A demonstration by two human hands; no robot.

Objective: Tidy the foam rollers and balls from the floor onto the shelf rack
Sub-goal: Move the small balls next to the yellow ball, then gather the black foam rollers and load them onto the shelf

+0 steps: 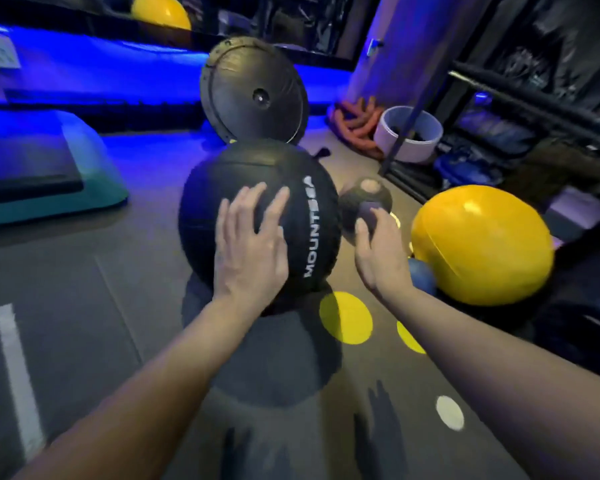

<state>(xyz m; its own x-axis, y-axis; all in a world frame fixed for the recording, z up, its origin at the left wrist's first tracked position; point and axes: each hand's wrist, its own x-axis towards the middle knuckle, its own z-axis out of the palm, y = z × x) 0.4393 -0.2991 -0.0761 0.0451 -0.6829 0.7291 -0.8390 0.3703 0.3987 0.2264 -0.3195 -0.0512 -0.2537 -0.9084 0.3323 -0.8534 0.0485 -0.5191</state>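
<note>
A big black medicine ball (281,188) with white lettering rests on the floor at the centre. My left hand (250,247) lies flat on its near side, fingers spread. To its right sits a smaller dark ball (362,195) with a pale patch on top; my right hand (381,251) reaches its near side, fingers curled against it. A large yellow ball (482,244) lies on the floor at the right, with a small blue ball (421,275) tucked against it. The black shelf rack (520,98) stands at the right.
A black dome trainer (253,91) leans upright behind the medicine ball. A teal step platform (49,174) sits at the left. Orange rope (357,126) and a pale bucket (409,133) lie by the rack's foot. Another yellow ball (160,10) is at the top left. Yellow floor dots (345,317) are near.
</note>
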